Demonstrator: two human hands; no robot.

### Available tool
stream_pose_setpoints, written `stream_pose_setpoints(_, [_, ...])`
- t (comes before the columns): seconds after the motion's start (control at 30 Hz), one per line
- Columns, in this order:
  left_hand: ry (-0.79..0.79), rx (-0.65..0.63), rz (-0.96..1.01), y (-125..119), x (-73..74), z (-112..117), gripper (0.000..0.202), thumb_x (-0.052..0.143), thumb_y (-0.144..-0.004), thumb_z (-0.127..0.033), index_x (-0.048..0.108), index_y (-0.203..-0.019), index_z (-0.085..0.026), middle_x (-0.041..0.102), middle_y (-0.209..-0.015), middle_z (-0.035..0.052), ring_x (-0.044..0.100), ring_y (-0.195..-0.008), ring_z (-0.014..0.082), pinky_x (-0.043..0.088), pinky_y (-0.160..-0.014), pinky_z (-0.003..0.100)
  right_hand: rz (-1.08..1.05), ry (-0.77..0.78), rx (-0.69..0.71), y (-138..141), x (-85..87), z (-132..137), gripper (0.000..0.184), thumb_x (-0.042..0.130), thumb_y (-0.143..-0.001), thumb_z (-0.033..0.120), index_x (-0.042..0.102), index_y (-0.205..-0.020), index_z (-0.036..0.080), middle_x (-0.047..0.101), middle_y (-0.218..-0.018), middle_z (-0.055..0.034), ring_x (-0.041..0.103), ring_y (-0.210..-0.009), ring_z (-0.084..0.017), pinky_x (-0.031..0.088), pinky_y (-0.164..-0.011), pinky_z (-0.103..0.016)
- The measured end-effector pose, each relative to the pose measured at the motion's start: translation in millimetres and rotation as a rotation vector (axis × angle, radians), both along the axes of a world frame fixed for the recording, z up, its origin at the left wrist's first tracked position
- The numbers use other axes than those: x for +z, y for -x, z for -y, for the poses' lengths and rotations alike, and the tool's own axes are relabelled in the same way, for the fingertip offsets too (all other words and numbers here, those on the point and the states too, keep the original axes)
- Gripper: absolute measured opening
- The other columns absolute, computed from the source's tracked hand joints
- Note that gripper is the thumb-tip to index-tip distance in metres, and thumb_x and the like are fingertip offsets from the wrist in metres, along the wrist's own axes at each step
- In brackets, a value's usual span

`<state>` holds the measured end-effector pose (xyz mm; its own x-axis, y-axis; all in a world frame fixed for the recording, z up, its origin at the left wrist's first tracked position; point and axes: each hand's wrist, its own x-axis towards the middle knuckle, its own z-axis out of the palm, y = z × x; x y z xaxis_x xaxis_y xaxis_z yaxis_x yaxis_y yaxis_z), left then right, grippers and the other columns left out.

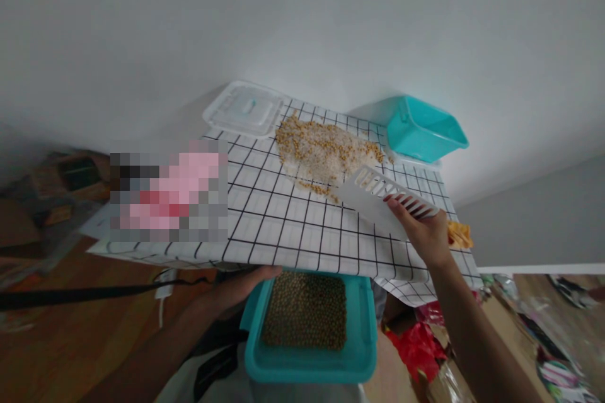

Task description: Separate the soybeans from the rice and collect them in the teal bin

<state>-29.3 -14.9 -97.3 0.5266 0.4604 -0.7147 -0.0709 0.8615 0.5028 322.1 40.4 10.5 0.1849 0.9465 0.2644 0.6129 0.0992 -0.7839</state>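
Note:
My right hand (428,233) grips a white plastic panel with a row of slots (363,198), tilted over the table with its left end at the edge of a spread pile of white rice-like grains and yellow beans (326,148). A thin line of beans lies to the left of the panel. Below the table's front edge, my left hand (255,280) is closed on the left rim of a teal bin (309,370). Its bottom is covered with round, tan beans (302,312). The left fingertips are partly hidden by the rim and table edge.
A white checked cloth (265,214) covers the table. A transparent lid (246,107) lies back left, and a second teal bin (420,132) stands back right against the wall. A blurred-out pink item (184,189) is at left. Red bags (420,349) lie below right.

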Motion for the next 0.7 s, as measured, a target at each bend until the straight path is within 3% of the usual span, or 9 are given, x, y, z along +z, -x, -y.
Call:
stream_pose_setpoints(0.23, [0.001,0.024,-0.049,-2.6,6.1,-1.9,0.045,0.080,-0.075,-0.054,0.078,-0.103,-0.020,0.083,-0.102,0.0109,0.074,-0.111,0.0321,0.055,-0.101,0.038,-0.002,-0.035,0.016,6.2,2.0,10.1,0.024,0.077,-0.085,0.041,0.083,-0.094,0.020,0.082,-0.089,-0.0051,0.079,-0.083,-0.026,0.064,-0.073,-0.033])
stream_pose_setpoints(0.7, [0.006,0.019,-0.037,-3.1,5.7,-1.0,0.041,0.080,-0.074,-0.055,0.079,-0.100,-0.022,0.084,-0.096,0.0102,0.073,-0.113,0.0366,0.051,-0.106,0.048,0.001,-0.007,0.162,9.8,-0.8,19.2,0.020,0.077,-0.086,0.039,0.082,-0.095,0.022,0.082,-0.089,-0.0032,0.077,-0.076,-0.021,0.060,-0.064,-0.027])
